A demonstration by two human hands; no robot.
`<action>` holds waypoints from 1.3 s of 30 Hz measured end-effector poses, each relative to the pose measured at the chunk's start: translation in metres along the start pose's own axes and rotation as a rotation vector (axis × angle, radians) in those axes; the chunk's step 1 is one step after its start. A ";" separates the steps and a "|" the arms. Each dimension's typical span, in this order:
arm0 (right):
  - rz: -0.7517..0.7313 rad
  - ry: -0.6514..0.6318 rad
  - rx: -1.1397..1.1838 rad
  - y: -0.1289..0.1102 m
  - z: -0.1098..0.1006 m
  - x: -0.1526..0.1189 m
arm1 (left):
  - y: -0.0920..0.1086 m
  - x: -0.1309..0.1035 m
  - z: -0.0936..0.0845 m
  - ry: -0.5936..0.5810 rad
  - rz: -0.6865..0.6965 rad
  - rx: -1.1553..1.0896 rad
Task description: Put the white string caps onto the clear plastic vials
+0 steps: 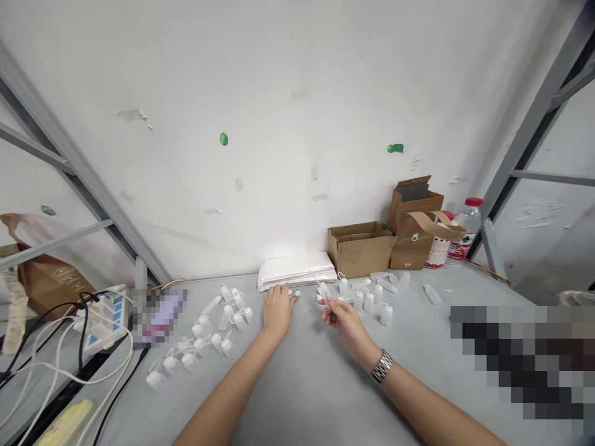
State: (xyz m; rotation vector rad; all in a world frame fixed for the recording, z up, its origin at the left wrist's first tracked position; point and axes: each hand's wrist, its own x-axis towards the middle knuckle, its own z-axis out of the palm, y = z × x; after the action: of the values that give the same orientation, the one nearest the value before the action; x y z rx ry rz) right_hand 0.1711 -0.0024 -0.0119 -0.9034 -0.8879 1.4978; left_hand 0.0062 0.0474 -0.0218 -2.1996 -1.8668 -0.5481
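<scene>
My right hand (343, 319), with a metal watch (382, 366) on its wrist, pinches a small white translucent bottle (324, 288) between thumb and fingertips, held a little above the table. My left hand (277, 310) rests palm down by the front edge of a stack of white paper (297, 271), thumb apart from the fingers. Small clear pieces (294, 293) lie beside its thumb, too small to make out. Several similar white bottles with loop straps (385, 314) stand to the right. More such bottles (216, 342) stand and lie in groups on the left.
Behind the bottles stand an open cardboard box (365, 254), a brown paper bag (411, 241) and a red-capped plastic bottle (470, 220). Flat clear pouch-like pieces (432, 294) lie at the right. On the left are a power strip (108, 319) with tangled cables and a yellow object (67, 424).
</scene>
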 end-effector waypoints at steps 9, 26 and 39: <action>-0.007 -0.001 0.002 0.002 -0.001 0.003 | 0.010 0.010 0.016 -0.055 0.108 -0.059; -0.017 -0.103 -0.028 -0.002 0.003 -0.005 | -0.001 -0.018 -0.023 -0.173 -0.391 -1.466; 0.133 -0.331 0.003 -0.005 0.010 -0.015 | -0.002 -0.032 -0.035 -0.300 -0.407 -1.665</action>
State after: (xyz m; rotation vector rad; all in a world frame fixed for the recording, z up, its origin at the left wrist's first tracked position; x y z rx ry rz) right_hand 0.1654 -0.0175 -0.0026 -0.7342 -1.0800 1.7967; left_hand -0.0056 0.0052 -0.0034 -2.5670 -2.3012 -2.7621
